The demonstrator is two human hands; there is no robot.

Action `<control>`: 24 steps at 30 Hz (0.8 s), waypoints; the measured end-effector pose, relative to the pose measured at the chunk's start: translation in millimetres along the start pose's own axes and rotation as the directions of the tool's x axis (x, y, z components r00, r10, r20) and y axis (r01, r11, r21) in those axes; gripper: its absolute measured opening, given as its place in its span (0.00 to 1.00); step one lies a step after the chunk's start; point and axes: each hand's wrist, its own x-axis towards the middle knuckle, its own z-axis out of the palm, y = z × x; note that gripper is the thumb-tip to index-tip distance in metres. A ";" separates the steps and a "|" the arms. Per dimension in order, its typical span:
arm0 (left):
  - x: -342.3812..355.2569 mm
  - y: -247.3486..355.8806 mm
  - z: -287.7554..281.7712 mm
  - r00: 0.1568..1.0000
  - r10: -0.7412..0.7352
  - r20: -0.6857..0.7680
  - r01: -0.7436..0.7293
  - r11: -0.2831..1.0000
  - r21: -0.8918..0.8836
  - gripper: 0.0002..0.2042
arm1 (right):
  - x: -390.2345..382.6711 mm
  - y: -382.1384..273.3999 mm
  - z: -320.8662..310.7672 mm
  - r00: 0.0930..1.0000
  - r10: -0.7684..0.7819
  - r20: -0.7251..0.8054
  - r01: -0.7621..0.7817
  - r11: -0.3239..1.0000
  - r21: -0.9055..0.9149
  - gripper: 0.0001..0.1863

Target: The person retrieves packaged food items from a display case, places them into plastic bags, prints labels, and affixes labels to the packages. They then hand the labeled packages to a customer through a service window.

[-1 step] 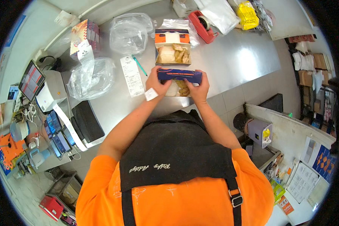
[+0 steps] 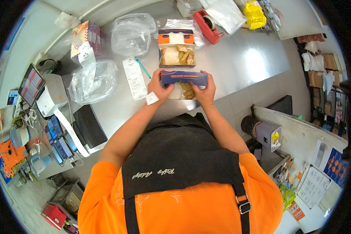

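Blue cardboard food box gripped at both ends

The left hand pinches the box's left end, thumb on the near side; the right hand pinches the right end likewise. The box is at the near edge of the shiny metal tabletop, with pale and yellowish-brown food showing below its raised lid. Just beyond it stands an open orange-and-dark-blue cardboard box of similar food. To the left lie a long white paper receipt and a slim teal pen.

left hand | right hand | both grip nearer food box
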 end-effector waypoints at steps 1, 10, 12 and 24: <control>0.5 -5.6 -8.7 0.998 0.059 0.026 -0.057 0.997 -0.047 0.32 | 2.3 0.2 -10.6 0.990 -0.134 0.054 0.138 0.988 -0.073 0.30; 10.8 -39.4 -67.4 0.822 0.464 0.332 -0.563 0.750 0.346 0.28 | 20.5 9.7 -58.2 0.825 -0.274 0.495 0.385 0.913 -0.137 0.37; 0.7 -42.9 -65.7 0.795 0.500 0.343 -0.605 0.687 0.402 0.28 | 14.7 12.7 -59.3 0.746 -0.429 0.509 0.557 0.821 -0.124 0.34; -14.9 29.3 3.2 0.615 -0.367 0.698 0.636 -0.292 -0.714 0.29 | 8.5 -9.5 -63.7 0.766 -0.364 0.530 0.480 0.872 -0.096 0.36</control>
